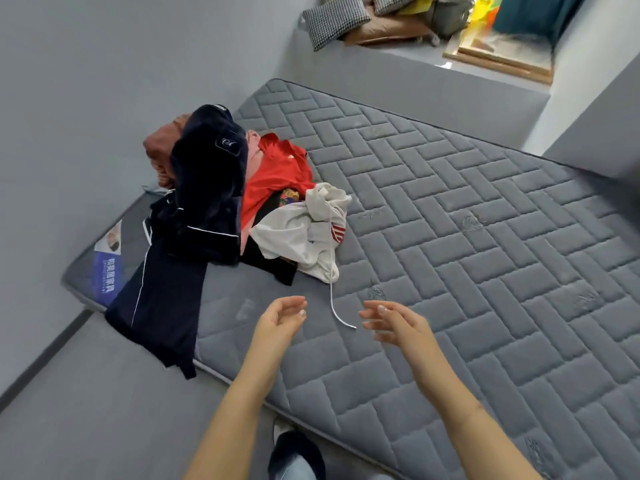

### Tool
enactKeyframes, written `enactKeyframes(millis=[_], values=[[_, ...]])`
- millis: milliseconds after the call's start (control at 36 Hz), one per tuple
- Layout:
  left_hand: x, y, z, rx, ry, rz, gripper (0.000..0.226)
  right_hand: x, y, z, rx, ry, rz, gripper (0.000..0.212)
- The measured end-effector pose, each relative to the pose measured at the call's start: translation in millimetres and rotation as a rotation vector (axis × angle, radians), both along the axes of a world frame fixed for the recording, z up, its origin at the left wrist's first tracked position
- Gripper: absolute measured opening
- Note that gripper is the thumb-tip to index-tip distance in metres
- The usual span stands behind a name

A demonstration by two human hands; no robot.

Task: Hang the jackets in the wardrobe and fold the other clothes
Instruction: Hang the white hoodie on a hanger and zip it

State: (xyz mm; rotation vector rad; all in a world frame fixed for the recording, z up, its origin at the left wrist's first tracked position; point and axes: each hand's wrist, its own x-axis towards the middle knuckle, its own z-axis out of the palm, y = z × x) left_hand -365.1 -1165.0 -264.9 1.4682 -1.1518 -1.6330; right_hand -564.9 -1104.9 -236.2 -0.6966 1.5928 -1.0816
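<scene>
Head view, near to far. At 6 o'clock, a dark slipper (297,452) on the grey floor (104,410), seen between the two forearms. Just beyond, both hands are raised above the near edge of the grey quilted mattress (485,237): the left hand (280,318) at about 7 o'clock of centre, the right hand (391,320) at about 5 o'clock. Each has its fingers relaxed and slightly curved, palms turned inward toward one another, holding nothing and touching nothing.

Between the hands, at 6 o'clock of centre, lies the free end of a white drawstring (336,306), which runs back to a crumpled white garment (304,230) with red stripes. This garment forms the right side of a heap of clothes occupying the mattress's left portion, at 9 to 10 o'clock. Left of it, a navy garment (194,216) with white piping drapes over the mattress edge toward the floor. Behind the white garment, a red garment (277,171); a black piece (273,265) lies beneath. At the heap's far left, a brown garment (162,147).

At 12 to 1 o'clock, on a raised ledge (415,64), checked cushions (332,22).
</scene>
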Motion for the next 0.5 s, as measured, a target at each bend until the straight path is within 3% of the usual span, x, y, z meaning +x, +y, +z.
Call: enactKeyframes(millis=[167,306,500], values=[[-6,-69,-58,0.023,-0.206,-0.039,0.018,8,-73,-33,0.057,-0.030,-0.021,0.022],[-20,-102,-121,0.037,-0.490,-0.047,0.047,-2,-122,-89,0.167,-0.039,0.019,0.025],[-52,-150,-253,0.069,-0.869,-0.290,0.066,-30,-196,-219,0.316,0.001,0.050,0.024]])
